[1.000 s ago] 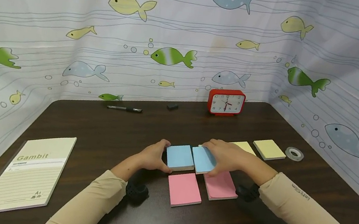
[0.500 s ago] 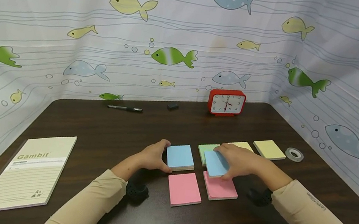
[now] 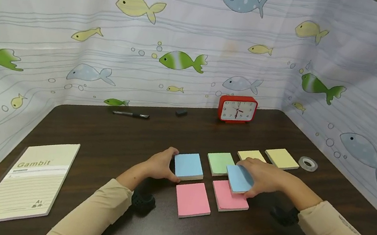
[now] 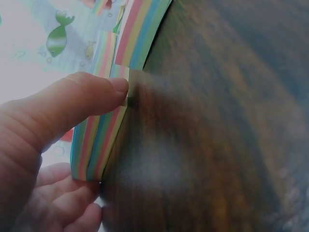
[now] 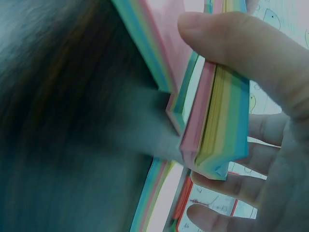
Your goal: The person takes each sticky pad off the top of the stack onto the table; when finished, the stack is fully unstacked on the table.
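Observation:
My left hand [image 3: 161,164] pinches a blue-topped sticky note pad [image 3: 189,165] by its left side, thumb near and fingers far. In the left wrist view two layered pads [image 4: 96,145] with rainbow-striped edges sit in that grip. My right hand [image 3: 266,179] grips another blue-topped sticky note pad [image 3: 239,179] between thumb and fingers. That pad is raised over the far right corner of a pink pad [image 3: 227,198]. A second pink pad [image 3: 193,200] lies nearest me. Beyond is a green pad [image 3: 220,163]; one yellow pad [image 3: 251,155] is partly hidden by my right hand.
Farther right lie another yellow pad [image 3: 281,158] and a tape roll [image 3: 313,168]. A red clock [image 3: 237,109], a small dark block [image 3: 181,112] and a pen [image 3: 131,114] are at the back. A notebook [image 3: 25,181] lies on the left of the dark table [image 3: 110,134].
My right hand has lifted its blue pad away from beside the left one and carried it to the right, uncovering the green pad. The left hand stays in place.

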Demonstrator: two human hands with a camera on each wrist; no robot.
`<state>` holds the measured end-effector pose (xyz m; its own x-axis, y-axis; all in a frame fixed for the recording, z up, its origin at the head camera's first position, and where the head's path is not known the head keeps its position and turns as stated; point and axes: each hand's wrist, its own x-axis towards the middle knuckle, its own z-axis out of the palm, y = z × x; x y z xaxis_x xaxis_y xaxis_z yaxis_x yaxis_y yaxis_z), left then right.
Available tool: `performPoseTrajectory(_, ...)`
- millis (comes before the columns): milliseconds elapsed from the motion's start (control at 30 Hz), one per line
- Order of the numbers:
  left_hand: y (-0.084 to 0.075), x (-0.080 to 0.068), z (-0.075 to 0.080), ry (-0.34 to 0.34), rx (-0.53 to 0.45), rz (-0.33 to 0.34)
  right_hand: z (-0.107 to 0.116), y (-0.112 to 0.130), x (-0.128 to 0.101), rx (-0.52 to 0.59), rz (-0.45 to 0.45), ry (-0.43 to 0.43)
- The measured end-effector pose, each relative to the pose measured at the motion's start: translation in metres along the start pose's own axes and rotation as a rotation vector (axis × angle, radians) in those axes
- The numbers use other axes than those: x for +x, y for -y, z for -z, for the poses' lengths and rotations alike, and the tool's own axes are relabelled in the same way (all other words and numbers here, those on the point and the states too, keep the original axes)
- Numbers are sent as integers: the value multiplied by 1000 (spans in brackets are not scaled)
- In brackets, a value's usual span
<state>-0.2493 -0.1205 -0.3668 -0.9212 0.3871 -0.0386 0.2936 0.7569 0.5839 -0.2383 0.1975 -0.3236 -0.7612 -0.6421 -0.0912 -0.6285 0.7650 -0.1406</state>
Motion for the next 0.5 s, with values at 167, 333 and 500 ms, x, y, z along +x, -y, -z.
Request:
performPoseTrajectory(167, 1, -1, -1, 2, -3, -5, -2, -5, -8, 32, -40, 25)
performPoseTrajectory(333, 1, -2, -1, 10, -2, -2, -4, -11, -16, 41, -36, 18)
performPoseTrajectory(500, 0, -2, 2, 3, -5, -11, -2, -17, -23, 16, -42, -8)
